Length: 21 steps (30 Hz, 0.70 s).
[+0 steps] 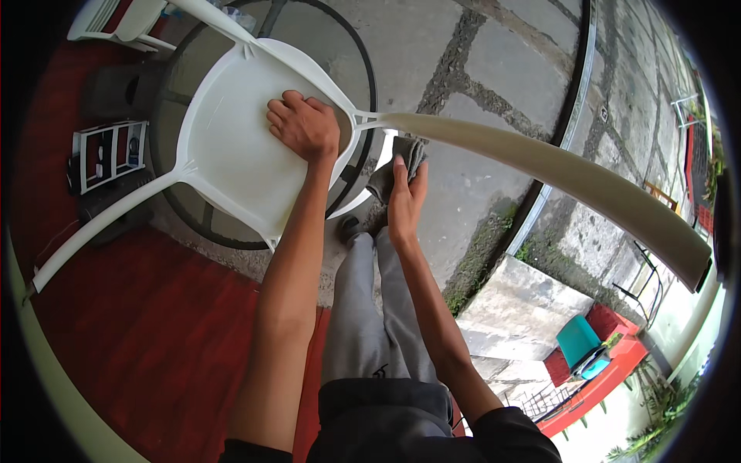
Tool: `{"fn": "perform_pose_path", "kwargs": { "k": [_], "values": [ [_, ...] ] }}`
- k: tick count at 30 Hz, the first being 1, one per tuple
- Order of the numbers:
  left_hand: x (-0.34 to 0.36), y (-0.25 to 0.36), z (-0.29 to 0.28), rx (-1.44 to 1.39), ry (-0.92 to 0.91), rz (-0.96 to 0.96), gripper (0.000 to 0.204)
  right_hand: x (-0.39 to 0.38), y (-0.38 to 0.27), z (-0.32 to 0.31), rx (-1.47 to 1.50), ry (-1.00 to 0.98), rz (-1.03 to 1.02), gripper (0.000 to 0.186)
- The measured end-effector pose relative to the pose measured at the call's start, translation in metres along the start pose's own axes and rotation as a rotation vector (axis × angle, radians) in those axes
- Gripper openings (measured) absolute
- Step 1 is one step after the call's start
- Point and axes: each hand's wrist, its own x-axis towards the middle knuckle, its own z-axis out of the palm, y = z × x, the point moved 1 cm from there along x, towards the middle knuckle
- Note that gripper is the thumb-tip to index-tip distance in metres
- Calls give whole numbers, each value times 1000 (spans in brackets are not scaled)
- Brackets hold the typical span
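A white plastic chair [231, 139] lies legs-up on a round glass table [370, 77], its underside facing me. One long leg [540, 158] reaches toward the right, another out to the lower left. My left hand [306, 127] is closed in a fist and rests on the broad seat panel, near its right side; nothing shows in its fingers. Just right of the chair, my right hand [405, 197] grips a folded dark grey cloth [383, 181], thumb on top. The cloth is beside the root of the long leg, and I cannot tell whether they touch.
Grey stone paving [502, 85] with gravel joints spreads to the right, bounded by a metal-edged channel [573, 116]. Red flooring [154, 339] lies at lower left. Nearby stand a small white rack [112, 157], another white chair [127, 23] and a red bench [610, 386] holding a teal object.
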Motion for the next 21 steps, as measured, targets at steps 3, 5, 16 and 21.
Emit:
{"fn": "perform_pose_path", "kwargs": {
  "k": [3, 5, 16, 21],
  "values": [
    [-1, 0, 2, 21, -64, -43, 10, 17, 8, 28, 79, 125, -135, 39],
    [-2, 1, 3, 3, -12, -12, 10, 18, 15, 48, 9, 177, -160, 29],
    [-4, -2, 4, 10, 28, 52, 16, 9, 29, 54, -457, -70, -236, 18],
    [-4, -3, 5, 95, -39, 20, 17, 2, 34, 21, -288, -369, -82, 17]
  ]
}}
